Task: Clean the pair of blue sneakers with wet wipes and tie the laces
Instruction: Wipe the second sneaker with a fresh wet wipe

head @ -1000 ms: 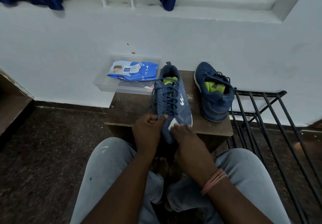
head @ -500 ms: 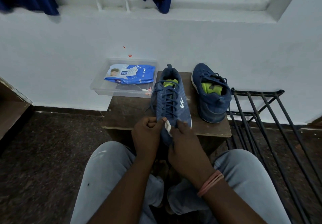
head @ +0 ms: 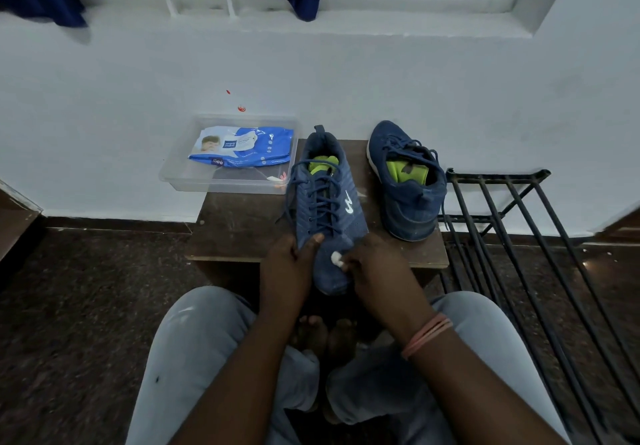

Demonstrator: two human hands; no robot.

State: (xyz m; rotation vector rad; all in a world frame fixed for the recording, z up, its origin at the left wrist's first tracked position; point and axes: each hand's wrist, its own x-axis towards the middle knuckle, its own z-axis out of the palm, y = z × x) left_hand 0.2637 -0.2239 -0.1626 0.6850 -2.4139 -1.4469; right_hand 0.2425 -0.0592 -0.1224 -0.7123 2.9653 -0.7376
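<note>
Both hands work at the toe of the near sneaker [head: 325,216] on the bench [head: 239,226].

The left hand [head: 287,268] wraps its grip round the toe's left side, thumb lying up along the upper; the right hand [head: 377,268] pinches a small bunched white wipe [head: 337,258] against the toe's right side, its grip closed on it. This sneaker runs lengthwise away from the person, toe overhanging the bench's near edge, heel toward the wall; it is dark blue knit with a white side logo, loose laces and a lime insole. The second sneaker [head: 407,181] sits just to its right, toe pointing away, unlaced. A wipes pack [head: 242,147] lies in a clear tray [head: 180,178] at the bench's far left.
</note>
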